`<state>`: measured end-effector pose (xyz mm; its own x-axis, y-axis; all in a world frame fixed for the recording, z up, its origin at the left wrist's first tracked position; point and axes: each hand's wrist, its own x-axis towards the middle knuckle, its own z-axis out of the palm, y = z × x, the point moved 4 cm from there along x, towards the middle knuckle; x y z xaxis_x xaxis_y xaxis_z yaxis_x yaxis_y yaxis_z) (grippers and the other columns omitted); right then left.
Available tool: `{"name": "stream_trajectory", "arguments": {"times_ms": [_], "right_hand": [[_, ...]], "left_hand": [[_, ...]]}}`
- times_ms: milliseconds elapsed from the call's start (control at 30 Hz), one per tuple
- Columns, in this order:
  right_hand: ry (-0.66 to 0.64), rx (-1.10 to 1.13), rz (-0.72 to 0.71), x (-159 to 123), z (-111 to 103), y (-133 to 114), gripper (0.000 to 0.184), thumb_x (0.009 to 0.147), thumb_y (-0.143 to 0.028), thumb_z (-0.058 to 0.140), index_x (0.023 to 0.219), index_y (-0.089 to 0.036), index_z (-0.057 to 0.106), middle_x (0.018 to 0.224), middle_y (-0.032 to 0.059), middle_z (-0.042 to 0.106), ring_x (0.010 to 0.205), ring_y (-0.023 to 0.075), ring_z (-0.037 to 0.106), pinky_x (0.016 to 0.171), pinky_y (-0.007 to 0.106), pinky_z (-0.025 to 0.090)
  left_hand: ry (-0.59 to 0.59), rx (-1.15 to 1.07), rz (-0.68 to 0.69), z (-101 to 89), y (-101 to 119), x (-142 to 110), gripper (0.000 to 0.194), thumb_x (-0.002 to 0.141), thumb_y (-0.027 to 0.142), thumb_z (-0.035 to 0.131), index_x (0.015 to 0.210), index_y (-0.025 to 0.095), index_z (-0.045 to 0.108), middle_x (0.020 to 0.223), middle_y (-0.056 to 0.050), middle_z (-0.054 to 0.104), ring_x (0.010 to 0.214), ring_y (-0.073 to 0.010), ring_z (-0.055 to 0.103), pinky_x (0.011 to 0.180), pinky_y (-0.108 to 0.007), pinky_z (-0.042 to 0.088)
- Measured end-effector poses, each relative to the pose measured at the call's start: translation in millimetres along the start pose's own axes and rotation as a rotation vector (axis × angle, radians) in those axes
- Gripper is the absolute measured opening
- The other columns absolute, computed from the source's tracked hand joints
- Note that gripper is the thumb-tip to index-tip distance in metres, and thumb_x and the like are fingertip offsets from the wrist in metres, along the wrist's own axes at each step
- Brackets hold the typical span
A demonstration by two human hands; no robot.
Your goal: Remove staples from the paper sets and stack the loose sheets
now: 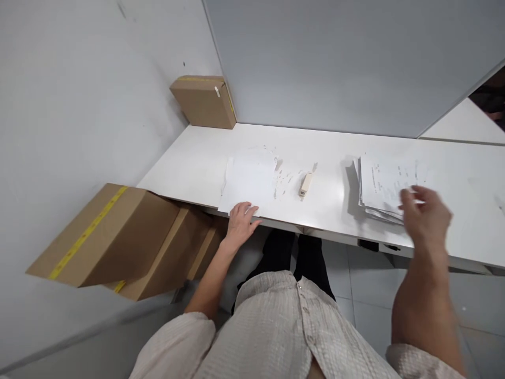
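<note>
Work looks partway to me: blank sheets [252, 181] flat at left, thick printed stack [379, 181] at right, plenty left there. My left hand [240, 223] loose, fingers spread at sheets' near edge. My right hand [428, 216] over stack's near right corner, fingers curled; can't tell if pinching paper.

I'm seeing smooth, matt paper in the white sheets [252, 179] at the left hand [240, 226] and the printed stack [381, 181] by the right hand [426, 216]. Between the hands, the glossy tabletop [331, 202] is catching light; left of both, cartons [110, 237] are showing dull cardboard.
</note>
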<state>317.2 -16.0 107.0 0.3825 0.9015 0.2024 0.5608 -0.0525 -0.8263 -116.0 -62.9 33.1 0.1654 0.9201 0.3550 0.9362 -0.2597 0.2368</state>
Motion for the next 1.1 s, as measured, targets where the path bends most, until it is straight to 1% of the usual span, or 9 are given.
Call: {"name": "stream_trajectory", "arguments": {"times_ms": [67,167,300,467,567,733,967,1033,1100], "right_hand": [[-0.075,-0.142,-0.049,-39,39,-11,0.039,0.079,-0.050,0.051,0.105,-0.023,0.061,0.094,0.0101,0.063,0.070,0.0229,0.054,0.072,0.042,0.039],[-0.369,-0.033,-0.138,-94,104,-28,0.034,0.081,-0.046,0.049,0.099,-0.021,0.064,0.094,0.0087,0.064,0.066,0.0189,0.055,0.067,0.035,0.043],[-0.579,0.072,-0.195,-137,151,-38,0.028,0.082,-0.041,0.049,0.096,-0.023,0.065,0.091,0.0064,0.066,0.068,0.0187,0.058,0.068,0.033,0.045],[-0.687,0.198,-0.099,-148,165,-45,0.027,0.079,-0.043,0.053,0.093,-0.024,0.066,0.087,0.0046,0.067,0.068,0.0186,0.060,0.066,0.032,0.046],[-0.788,0.426,0.187,-147,176,-45,0.037,0.080,-0.052,0.050,0.098,-0.022,0.063,0.087,0.0055,0.067,0.063,0.0167,0.061,0.060,0.030,0.049],[-0.912,0.707,0.572,-148,196,-40,0.042,0.076,-0.058,0.053,0.089,-0.019,0.057,0.082,0.0064,0.065,0.061,0.0150,0.063,0.059,0.029,0.052],[-0.759,0.607,0.470,-145,192,-23,0.035,0.062,-0.045,0.071,0.065,-0.020,0.048,0.047,-0.0073,0.043,0.040,0.0072,0.038,0.039,0.021,0.034],[-0.744,0.564,0.426,-146,186,-18,0.034,0.063,-0.044,0.069,0.062,-0.020,0.046,0.046,-0.0075,0.041,0.040,0.0065,0.034,0.039,0.020,0.027],[-0.733,0.544,0.385,-148,179,-14,0.032,0.065,-0.044,0.067,0.062,-0.020,0.046,0.048,-0.0065,0.042,0.043,0.0071,0.035,0.041,0.021,0.027]], "left_hand": [[-0.082,0.032,0.020,-0.2,-16,-1,0.034,0.077,0.030,0.061,0.111,0.023,0.056,0.115,-0.012,0.054,0.109,-0.0278,0.048,0.089,-0.044,0.043],[-0.142,-0.009,0.067,1.9,-31,4,0.028,0.081,0.024,0.056,0.109,0.024,0.058,0.113,-0.010,0.056,0.108,-0.0243,0.050,0.089,-0.041,0.045],[-0.158,-0.128,0.063,0.2,-42,12,0.022,0.086,0.027,0.047,0.101,0.023,0.063,0.108,-0.007,0.060,0.104,-0.0208,0.053,0.091,-0.038,0.046],[-0.047,-0.208,0.004,-11.0,-29,16,0.022,0.088,0.025,0.043,0.093,0.022,0.065,0.096,-0.005,0.066,0.093,-0.0187,0.058,0.086,-0.036,0.048],[0.074,-0.276,0.055,-17.1,3,12,0.019,0.087,0.023,0.045,0.086,0.020,0.063,0.088,-0.004,0.066,0.088,-0.0167,0.057,0.083,-0.033,0.048],[0.026,-0.361,0.250,-11.8,64,-8,0.016,0.087,0.014,0.043,0.084,0.017,0.058,0.084,-0.005,0.063,0.084,-0.0152,0.054,0.078,-0.031,0.046],[-0.039,-0.341,0.278,-5.9,90,-33,0.010,0.084,0.026,0.053,0.078,0.018,0.056,0.081,-0.004,0.062,0.084,-0.0174,0.054,0.077,-0.033,0.041],[0.000,-0.371,0.149,-6.4,78,-34,0.018,0.079,0.035,0.059,0.084,0.018,0.056,0.088,-0.005,0.062,0.090,-0.0197,0.054,0.080,-0.035,0.041],[0.081,-0.425,-0.117,-3.8,53,-34,0.027,0.078,0.042,0.059,0.091,0.018,0.055,0.093,-0.007,0.061,0.092,-0.0210,0.054,0.082,-0.036,0.042]]}}
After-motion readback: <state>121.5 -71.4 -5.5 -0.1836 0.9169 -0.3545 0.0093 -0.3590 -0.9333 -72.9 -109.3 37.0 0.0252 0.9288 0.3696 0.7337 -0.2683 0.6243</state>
